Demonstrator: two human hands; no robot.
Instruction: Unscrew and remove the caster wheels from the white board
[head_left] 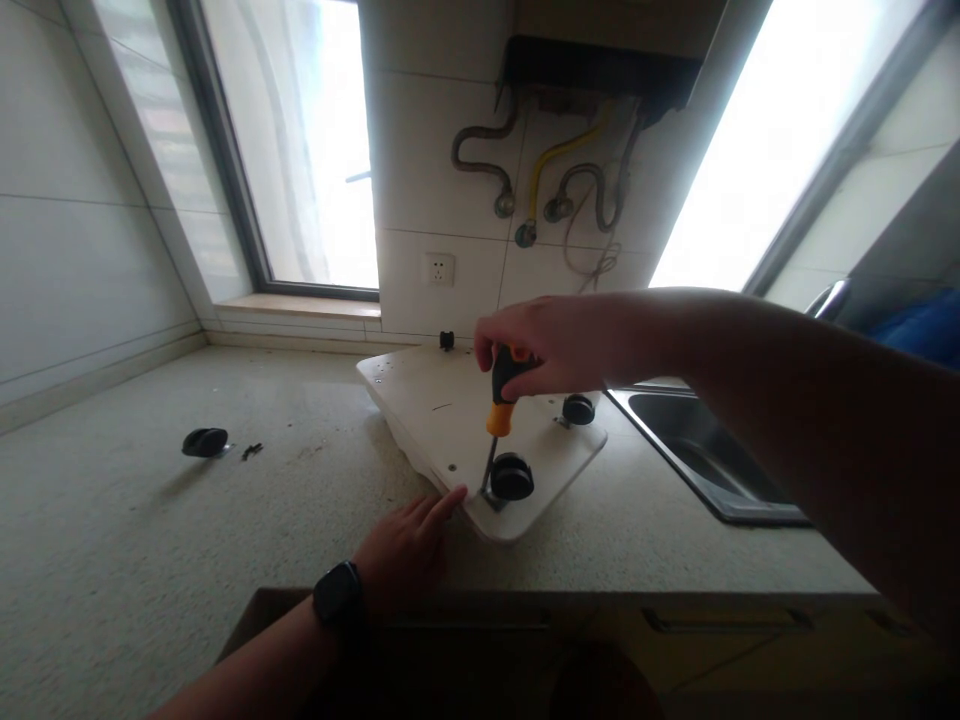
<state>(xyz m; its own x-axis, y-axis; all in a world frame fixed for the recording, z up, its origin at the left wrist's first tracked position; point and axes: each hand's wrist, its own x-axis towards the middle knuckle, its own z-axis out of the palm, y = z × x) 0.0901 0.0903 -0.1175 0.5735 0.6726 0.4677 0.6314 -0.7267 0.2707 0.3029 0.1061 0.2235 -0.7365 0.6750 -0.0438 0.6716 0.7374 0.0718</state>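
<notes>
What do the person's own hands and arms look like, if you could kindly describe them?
The left hand is ungloved, with a black watch at the wrist: a squarish, dark face with rounded corners on a dark strap. The right hand is ungloved too, with nothing visible worn at the wrist. No sleeve shows on either forearm.
</notes>
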